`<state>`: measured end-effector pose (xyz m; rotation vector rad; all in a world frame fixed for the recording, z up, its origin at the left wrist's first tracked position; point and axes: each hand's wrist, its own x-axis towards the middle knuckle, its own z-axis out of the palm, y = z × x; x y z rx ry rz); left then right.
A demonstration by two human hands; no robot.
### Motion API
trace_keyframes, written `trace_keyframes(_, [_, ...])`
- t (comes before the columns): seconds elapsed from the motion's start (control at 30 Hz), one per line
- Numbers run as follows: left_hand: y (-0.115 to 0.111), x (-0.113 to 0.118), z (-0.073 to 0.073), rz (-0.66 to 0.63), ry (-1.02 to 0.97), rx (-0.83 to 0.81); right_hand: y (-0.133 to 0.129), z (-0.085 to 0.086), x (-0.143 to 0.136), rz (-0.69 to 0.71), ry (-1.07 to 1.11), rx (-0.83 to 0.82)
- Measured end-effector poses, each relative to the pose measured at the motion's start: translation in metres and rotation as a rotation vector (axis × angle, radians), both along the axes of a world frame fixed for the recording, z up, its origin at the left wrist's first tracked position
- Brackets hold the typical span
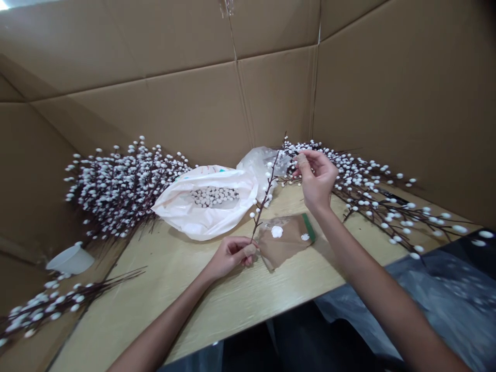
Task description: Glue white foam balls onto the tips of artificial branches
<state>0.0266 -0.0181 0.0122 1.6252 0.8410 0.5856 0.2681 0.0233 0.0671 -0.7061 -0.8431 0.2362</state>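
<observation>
My left hand point(231, 257) pinches the lower end of a dark berry stem point(265, 200), which leans up to the right with a few white berries on it. Raised to the right of the stem's top, my right hand point(318, 178) has its fingers closed, and whatever they hold is too small to make out. Tape wraps fingers on both hands. Under the stem lies a brown cardboard piece point(287, 251) with a green edge, bearing a white blob of paste point(277, 231) and a smaller one. Behind my left hand sits an open white bag point(194, 226) of loose white berries point(215, 196).
Berry branches are heaped at the back left point(116, 191) and along the right point(372, 181). A white cup point(72, 260) and a smaller branch bundle point(58, 305) lie at the left. A clear plastic bag point(256, 163) is behind; cardboard walls point(186, 108) enclose the table point(186, 310).
</observation>
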Motion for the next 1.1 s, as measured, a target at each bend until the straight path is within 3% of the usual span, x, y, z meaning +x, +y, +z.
trace_keyframes(0.43, [0.0012,-0.0013,-0.0025,-0.001,0.024,-0.016,-0.0002,0.0006,0.006,-0.047,-0.13,-0.054])
trace_keyframes(1.1, [-0.0001,0.0004,0.0009,0.011,0.041,-0.021,0.0045,-0.0031,0.0095,-0.057,-0.119,-0.075])
